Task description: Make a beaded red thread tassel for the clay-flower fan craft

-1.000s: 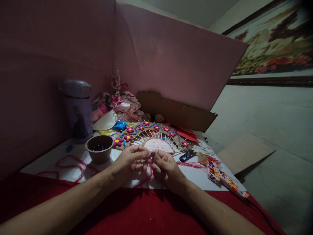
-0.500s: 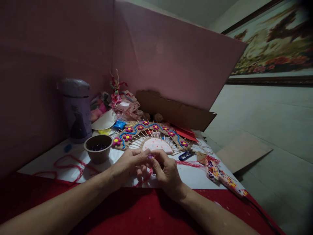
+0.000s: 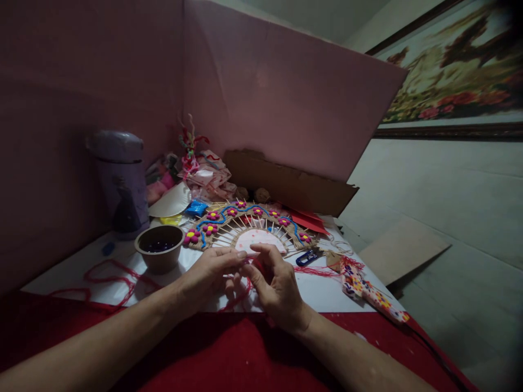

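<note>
The left hand [image 3: 214, 272] pinches red thread [image 3: 242, 296] above the counter [image 3: 196, 354], seemingly to steady it, the bowl [image 3: 161, 261] nearby, likely for reach; the right hand [image 3: 281, 291] curls close, thumb and forefinger parted (whether it grips anything, I can't tell); the bead seen earlier is hidden

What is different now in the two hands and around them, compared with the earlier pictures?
The right hand has spread its thumb and index finger apart. The small, round purple bead, earlier held between the fingers, is no longer visible; whether it was let go, I cannot tell. The left hand, round brown bowl and flower-decorated brown arch stayed in place.
</note>
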A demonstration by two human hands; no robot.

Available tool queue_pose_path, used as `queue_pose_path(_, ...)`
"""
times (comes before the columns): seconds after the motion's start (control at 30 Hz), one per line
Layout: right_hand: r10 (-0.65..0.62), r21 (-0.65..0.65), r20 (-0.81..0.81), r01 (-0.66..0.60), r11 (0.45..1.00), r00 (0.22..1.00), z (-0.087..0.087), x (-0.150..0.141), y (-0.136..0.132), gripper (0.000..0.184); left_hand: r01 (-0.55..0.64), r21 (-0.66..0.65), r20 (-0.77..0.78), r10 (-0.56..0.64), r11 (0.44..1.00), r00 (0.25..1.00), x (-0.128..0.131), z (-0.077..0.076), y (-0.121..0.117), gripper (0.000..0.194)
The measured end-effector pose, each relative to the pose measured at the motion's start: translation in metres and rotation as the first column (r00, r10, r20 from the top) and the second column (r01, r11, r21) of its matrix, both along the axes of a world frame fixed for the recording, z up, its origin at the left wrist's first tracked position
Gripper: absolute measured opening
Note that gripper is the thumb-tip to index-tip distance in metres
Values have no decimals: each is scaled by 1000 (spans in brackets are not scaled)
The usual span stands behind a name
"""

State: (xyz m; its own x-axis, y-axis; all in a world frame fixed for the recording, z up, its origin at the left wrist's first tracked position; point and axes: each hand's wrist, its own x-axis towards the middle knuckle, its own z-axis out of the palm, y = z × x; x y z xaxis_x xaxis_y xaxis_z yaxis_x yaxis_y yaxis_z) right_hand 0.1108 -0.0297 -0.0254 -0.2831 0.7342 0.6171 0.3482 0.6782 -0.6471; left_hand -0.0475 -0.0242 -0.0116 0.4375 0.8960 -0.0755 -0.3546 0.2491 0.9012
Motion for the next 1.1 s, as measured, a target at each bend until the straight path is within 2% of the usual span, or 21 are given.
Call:
queue_pose_path(0.23,-4,31,-32,5,1000,999,6,-1,-2,3,-60,-8,-2,60,998,998,1,2,0,19)
queue_pose_path(0.53,21,-14,-57,-22,1000,998,4,-1,-2,8,-45,29,-13,45,999,999,0,-1,2,16)
queue_pose_path(0.97,0,-22,-45,-1,1000,999,1,-2,0,11,-76,-1,-17,76,997,997,1,1,3,17)
queue_pose_path(1.1,7,11,-31,-6,1000,999,3,-1,-2,7,-59,12,-29,59,998,998,-1,2,1,17)
